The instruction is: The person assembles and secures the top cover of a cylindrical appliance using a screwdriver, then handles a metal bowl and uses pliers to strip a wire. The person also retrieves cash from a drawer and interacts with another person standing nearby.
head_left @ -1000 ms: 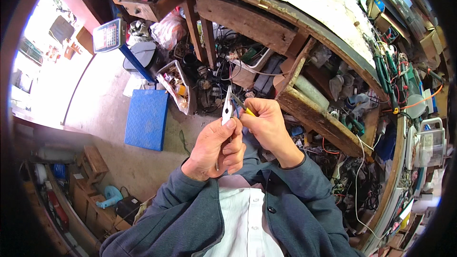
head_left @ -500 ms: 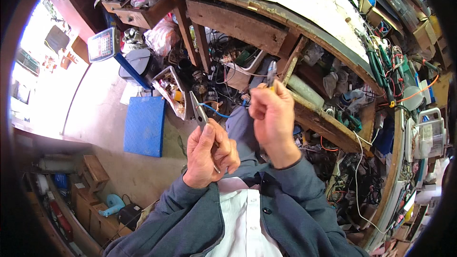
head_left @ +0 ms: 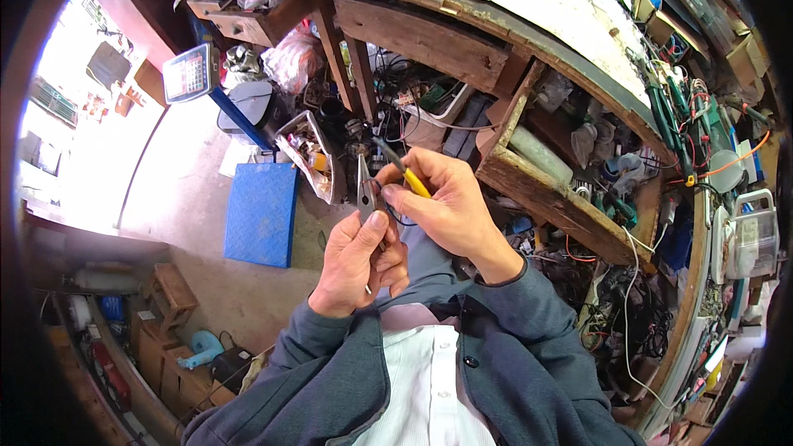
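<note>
My left hand [head_left: 353, 263] is closed around silver long-nose pliers [head_left: 366, 192], their jaws pointing away from me. Close beside the jaws, my right hand [head_left: 446, 208] grips a slim tool with a yellow handle [head_left: 415, 183] and a dark front end, tilted up to the left. Its exact kind does not show clearly. A thin dark-looking wire [head_left: 398, 218] curves between the pliers and my right fingers. The right thumb and fingertips seem to pinch near its end, and the exact contact is partly hidden.
A worn wooden bench [head_left: 421, 37] stands ahead, with an open drawer [head_left: 570, 206] at the right. Left of my hands are a blue-topped platform scale [head_left: 260, 215] and a white bin [head_left: 318, 157] of scraps. Cables [head_left: 628, 314] and tools crowd the right side.
My right hand has come left and down to the pliers, still holding the yellow-handled tool. The wire, stretched rightward from the jaws before, is now bent close to them. My left hand keeps the pliers.
</note>
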{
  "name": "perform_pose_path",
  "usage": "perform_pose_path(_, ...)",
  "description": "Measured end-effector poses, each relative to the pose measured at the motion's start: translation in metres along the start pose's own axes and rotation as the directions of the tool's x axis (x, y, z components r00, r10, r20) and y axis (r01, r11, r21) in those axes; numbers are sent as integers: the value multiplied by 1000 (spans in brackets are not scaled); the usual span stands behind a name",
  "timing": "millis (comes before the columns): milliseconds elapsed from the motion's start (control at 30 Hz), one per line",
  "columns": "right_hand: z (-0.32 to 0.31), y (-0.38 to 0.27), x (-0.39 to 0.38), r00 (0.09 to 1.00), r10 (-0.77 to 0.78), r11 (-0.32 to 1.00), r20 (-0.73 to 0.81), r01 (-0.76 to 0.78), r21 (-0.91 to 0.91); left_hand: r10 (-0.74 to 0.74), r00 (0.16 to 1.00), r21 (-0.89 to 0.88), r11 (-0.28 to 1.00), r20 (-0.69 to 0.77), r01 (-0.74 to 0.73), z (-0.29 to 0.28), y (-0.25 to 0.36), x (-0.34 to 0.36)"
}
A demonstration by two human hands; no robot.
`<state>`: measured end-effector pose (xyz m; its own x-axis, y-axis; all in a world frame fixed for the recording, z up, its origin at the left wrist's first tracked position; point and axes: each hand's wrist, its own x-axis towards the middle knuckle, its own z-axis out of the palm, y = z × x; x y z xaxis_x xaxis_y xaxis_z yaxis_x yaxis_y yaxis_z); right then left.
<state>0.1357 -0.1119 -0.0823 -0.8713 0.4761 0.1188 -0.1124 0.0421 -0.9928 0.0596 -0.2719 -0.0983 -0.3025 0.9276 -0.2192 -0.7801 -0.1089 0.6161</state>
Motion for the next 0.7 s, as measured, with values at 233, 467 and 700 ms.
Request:
perform_pose_path(233, -7, -6, -4, 995, 5, 992, -104, -18, -124, 28, 994, 170, 985, -103, -10, 1, -3, 6)
perform_pose_path(467, -8, -3, -3, 986, -68, 997, -153, 60, -51, -37, 992, 151, 987, -121, 55, 12, -4, 8)
perform_pose_path(700, -7, 5, 2, 993, -78, 982, -92, 61, -180, -21, 995, 170, 985, -98, 37, 4, -8, 11)
